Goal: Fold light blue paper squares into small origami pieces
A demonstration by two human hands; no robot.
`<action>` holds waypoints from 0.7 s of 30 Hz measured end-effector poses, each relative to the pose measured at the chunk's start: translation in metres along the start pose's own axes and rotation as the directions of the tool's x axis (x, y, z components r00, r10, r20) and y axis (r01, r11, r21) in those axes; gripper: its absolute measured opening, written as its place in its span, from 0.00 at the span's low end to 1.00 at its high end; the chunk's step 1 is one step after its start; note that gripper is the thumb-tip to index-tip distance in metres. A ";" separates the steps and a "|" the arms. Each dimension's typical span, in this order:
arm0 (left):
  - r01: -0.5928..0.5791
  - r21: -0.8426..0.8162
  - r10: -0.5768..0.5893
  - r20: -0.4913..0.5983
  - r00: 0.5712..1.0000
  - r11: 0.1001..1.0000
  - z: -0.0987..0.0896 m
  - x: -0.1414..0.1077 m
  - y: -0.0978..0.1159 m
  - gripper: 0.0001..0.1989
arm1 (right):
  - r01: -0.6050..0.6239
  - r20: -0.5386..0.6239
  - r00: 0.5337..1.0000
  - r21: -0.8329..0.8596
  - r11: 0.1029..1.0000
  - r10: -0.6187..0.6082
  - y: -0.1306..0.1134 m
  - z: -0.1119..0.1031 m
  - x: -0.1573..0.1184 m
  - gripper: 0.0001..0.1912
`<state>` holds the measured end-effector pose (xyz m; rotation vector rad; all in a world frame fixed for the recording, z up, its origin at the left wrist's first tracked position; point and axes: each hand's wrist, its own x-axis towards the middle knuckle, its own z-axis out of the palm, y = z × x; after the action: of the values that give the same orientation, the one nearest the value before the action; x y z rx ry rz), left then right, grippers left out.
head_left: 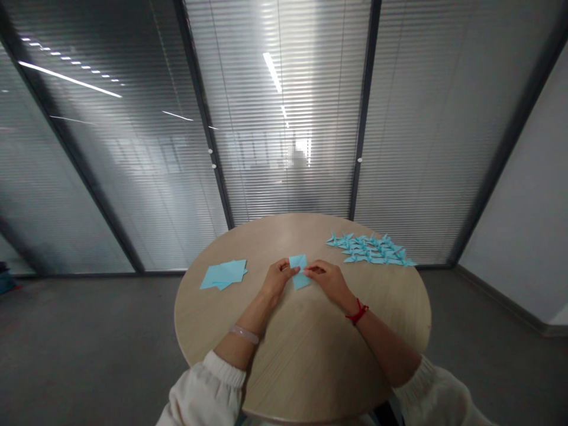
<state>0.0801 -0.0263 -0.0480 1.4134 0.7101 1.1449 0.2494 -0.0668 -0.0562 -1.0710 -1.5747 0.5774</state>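
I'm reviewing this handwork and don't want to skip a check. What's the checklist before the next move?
1. Left hand on the blue paper: ok, fingers at its left side.
2. Right hand on the same paper: ok, fingertips at its right side.
3. Crease sharpness: cannot tell, too small.
4. Loose blue sheets apart from the hands: ok, at the table's left.
5. Folded blue figures apart from the right hand: ok, grouped beyond it, at the right.

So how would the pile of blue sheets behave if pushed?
The blue sheets would probably fan out, since their edges sit unevenly. They look thin, so likely light and bendable. The smooth-looking tabletop may let them slide.
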 end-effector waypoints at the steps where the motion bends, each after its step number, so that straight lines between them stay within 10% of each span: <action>1: -0.004 -0.009 0.004 -0.001 1.000 1.000 0.000 0.000 0.001 0.17 | -0.029 -0.057 0.998 0.008 1.000 0.030 0.004 -0.001 0.002 0.12; 4: 0.012 -0.035 -0.012 0.017 1.000 0.999 0.001 -0.002 0.002 0.19 | -0.115 -0.136 0.983 0.094 0.989 0.127 0.015 -0.002 0.007 0.18; 11: -0.007 -0.045 0.009 0.051 0.999 0.999 0.001 -0.002 0.001 0.19 | -0.155 0.130 0.982 0.114 0.981 0.140 0.024 0.001 0.006 0.13; 21: 0.075 0.066 -0.069 -0.093 0.993 0.995 0.000 0.003 -0.007 0.27 | -0.127 -0.009 0.992 -0.085 0.988 0.127 0.022 -0.005 0.006 0.12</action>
<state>0.0822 -0.0220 -0.0539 1.3890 0.8653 1.1428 0.2609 -0.0522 -0.0696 -1.2428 -1.5472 0.5981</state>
